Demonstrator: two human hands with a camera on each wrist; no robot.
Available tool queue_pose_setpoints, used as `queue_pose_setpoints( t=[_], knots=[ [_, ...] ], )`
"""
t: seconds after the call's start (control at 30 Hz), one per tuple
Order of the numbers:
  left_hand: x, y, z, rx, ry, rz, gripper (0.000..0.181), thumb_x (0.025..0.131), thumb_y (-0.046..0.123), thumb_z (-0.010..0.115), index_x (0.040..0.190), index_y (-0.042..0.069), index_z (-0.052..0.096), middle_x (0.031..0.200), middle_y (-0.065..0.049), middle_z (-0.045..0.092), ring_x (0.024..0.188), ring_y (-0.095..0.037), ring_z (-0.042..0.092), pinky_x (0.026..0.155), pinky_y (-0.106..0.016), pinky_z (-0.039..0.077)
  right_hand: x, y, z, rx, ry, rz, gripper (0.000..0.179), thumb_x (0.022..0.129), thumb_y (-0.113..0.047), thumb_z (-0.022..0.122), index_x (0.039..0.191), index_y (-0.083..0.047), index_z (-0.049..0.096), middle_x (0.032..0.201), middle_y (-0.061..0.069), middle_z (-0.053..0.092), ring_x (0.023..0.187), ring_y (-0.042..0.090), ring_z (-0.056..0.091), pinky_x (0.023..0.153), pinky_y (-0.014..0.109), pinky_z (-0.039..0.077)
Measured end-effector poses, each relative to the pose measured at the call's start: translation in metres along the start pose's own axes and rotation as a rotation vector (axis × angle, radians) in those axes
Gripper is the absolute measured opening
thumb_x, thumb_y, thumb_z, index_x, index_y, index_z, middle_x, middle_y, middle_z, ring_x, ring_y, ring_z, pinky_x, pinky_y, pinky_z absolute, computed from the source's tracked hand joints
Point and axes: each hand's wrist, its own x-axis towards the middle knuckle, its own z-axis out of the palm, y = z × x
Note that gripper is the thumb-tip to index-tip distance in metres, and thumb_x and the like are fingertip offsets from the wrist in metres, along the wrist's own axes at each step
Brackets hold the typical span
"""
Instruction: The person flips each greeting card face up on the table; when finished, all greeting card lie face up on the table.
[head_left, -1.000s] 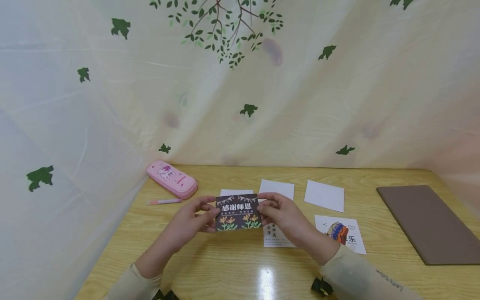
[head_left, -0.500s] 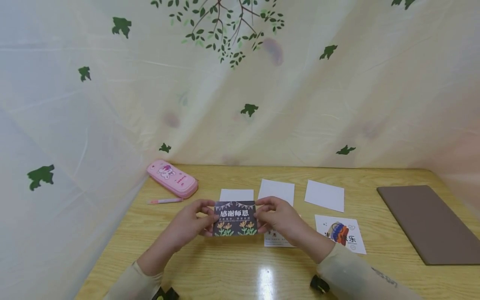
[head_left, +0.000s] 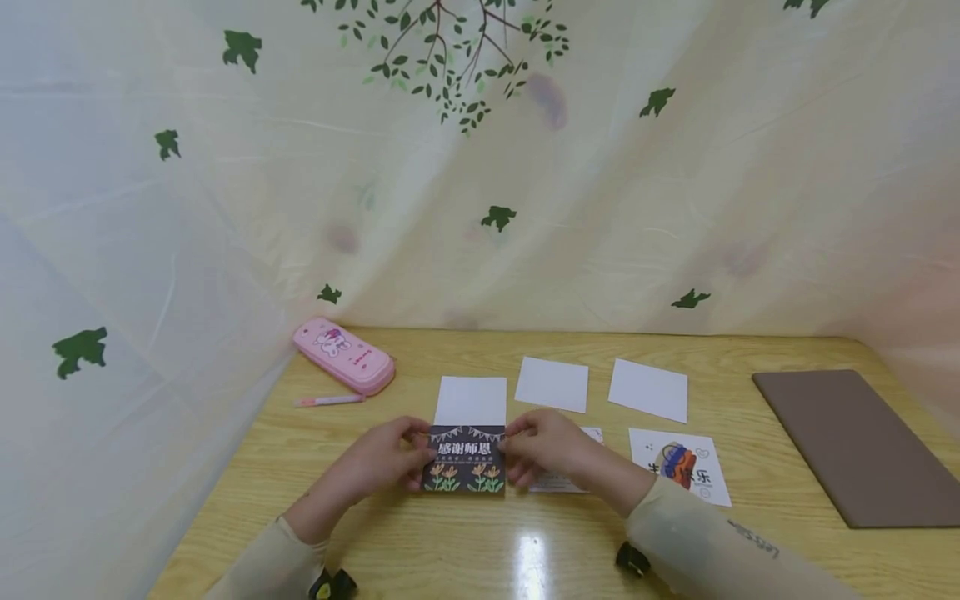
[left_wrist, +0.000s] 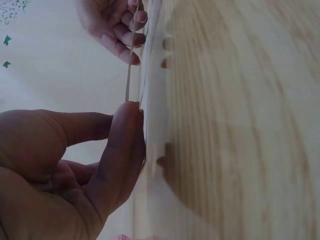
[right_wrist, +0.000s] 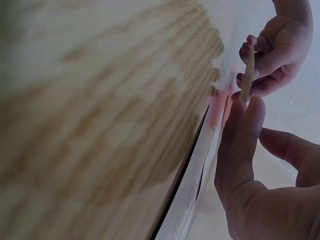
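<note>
A dark greeting card (head_left: 463, 460) with white lettering, bunting and orange flowers is held close over the table in the head view. My left hand (head_left: 381, 460) pinches its left edge between thumb and fingers. On the opposite edge, my right hand (head_left: 546, 452) pinches in the same way. Both wrist views show the card nearly edge-on as a thin strip, spanning the two hands. Right behind it lies a blank white card (head_left: 471, 402). A white printed card (head_left: 558, 485) sits under my right hand and forearm, mostly hidden.
Two more blank cards, one in the back middle (head_left: 552, 385) and another to its right (head_left: 648, 390), lie flat. A white card with a colourful picture (head_left: 678, 467) is beside my right forearm. Left stand a pink pencil case (head_left: 345, 357) and a pen (head_left: 330, 401); right, a brown board (head_left: 862, 450).
Both hands have brought the dark card down and slightly left, toward the table and nearer the person. The blank card behind it now shows almost fully.
</note>
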Motion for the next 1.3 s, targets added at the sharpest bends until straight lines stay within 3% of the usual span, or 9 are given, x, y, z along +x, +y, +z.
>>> queue_pose_setpoints(
  t=[0.37,0.9,1.1,1.3],
  knots=[
    [0.003,-0.004,0.002,0.140,-0.010,0.026,0.045,0.100,0.012,0.073,0.141,0.003,0.060,0.097,-0.006,0.068,0.063,-0.016,0.068,0.060,-0.031,0.061,-0.003,-0.001,0.005,-0.059,-0.044,0.041,0.049,0.104,-0.022,0.066,0.137,0.012,0.054,0.106,0.020,0.074,0.064,0.019,0.071,0.060,0.038,0.066],
    [0.000,-0.001,0.001,0.171,-0.004,0.027,0.051,0.100,0.016,0.074,0.146,0.001,0.057,0.094,-0.003,0.068,0.064,-0.015,0.068,0.059,-0.031,0.060,-0.003,0.000,0.001,-0.071,-0.083,0.013,0.042,0.104,-0.024,0.065,0.132,0.008,0.059,0.107,0.021,0.074,0.064,0.020,0.072,0.061,0.039,0.066],
    [0.005,0.001,-0.005,0.234,0.037,0.034,0.053,0.100,0.024,0.076,0.146,0.005,0.059,0.099,-0.002,0.069,0.071,-0.015,0.066,0.063,-0.030,0.057,-0.001,-0.008,-0.006,-0.116,-0.034,0.011,0.058,0.100,-0.028,0.073,0.142,0.007,0.054,0.110,0.019,0.074,0.067,0.021,0.073,0.065,0.039,0.067],
    [0.020,0.006,-0.015,0.351,0.073,0.073,0.060,0.097,0.035,0.079,0.147,0.007,0.060,0.121,-0.005,0.068,0.097,-0.017,0.064,0.088,-0.039,0.060,0.006,-0.017,-0.008,-0.292,0.087,-0.028,0.065,0.095,-0.029,0.080,0.146,0.003,0.056,0.110,0.011,0.075,0.077,0.020,0.075,0.073,0.036,0.065]
  ],
)
